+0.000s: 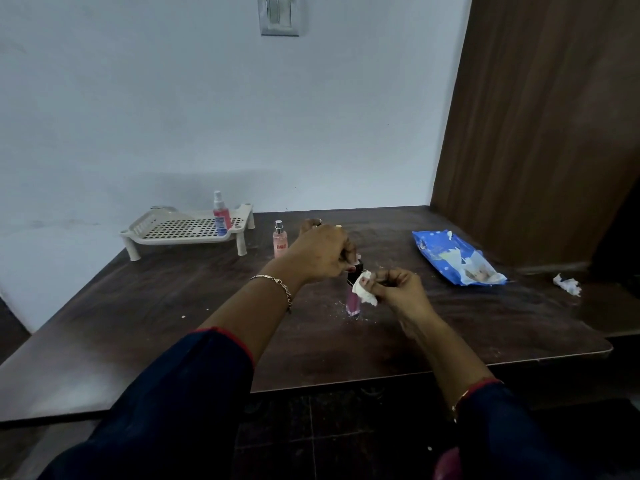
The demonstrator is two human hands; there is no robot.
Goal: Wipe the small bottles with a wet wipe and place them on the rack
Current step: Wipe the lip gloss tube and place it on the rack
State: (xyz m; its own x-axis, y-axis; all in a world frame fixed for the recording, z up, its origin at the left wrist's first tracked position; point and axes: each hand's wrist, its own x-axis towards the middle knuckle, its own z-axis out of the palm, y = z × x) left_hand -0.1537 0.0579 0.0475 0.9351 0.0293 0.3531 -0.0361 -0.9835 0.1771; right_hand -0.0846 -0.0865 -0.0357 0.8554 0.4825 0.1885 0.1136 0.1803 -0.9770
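Dark wood table (485, 323) fills mid-frame below a pale wall, with the white rack (187, 232) at centre-left carrying a red spray bottle (221, 216), a peach bottle (280, 242) just beside it and a blue wipes pack (457, 258) at right. At centre I see the left hand (322, 252) curl its fingers round the black cap of the upright pink bottle (353, 304) while the right hand (398, 289) pinches the wet wipe (365, 293) against its neck. I judge the bottle light, rigid and slick when damp, so best held by the cap. That hand hides most of the cap and a dark-topped thing behind its knuckles.
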